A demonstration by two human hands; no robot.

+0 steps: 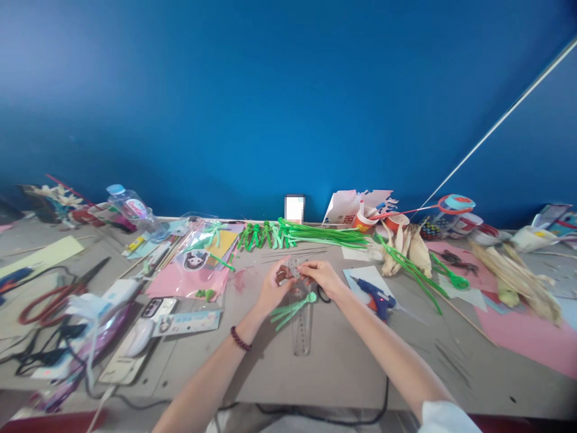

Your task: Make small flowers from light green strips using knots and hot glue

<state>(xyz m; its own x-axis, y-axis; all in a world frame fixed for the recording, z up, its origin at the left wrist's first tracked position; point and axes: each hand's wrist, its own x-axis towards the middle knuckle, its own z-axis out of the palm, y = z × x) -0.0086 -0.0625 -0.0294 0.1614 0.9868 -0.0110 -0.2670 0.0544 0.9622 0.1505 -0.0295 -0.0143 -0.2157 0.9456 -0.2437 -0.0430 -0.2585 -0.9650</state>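
Observation:
My left hand and my right hand meet near the middle of the table, both with fingers closed. Between them is a small greyish piece, too small to make out. Just below my hands lies a light green pipe-cleaner piece with a round end and several strands. It crosses a clear ruler-like strip that points toward me. Part of a pair of dark-handled scissors shows beneath my right hand.
Green pipe cleaners lie behind my hands. A blue glue gun rests at right on white paper. At left are a bagged pink sheet, a phone and large red scissors. A black cable runs along the front edge.

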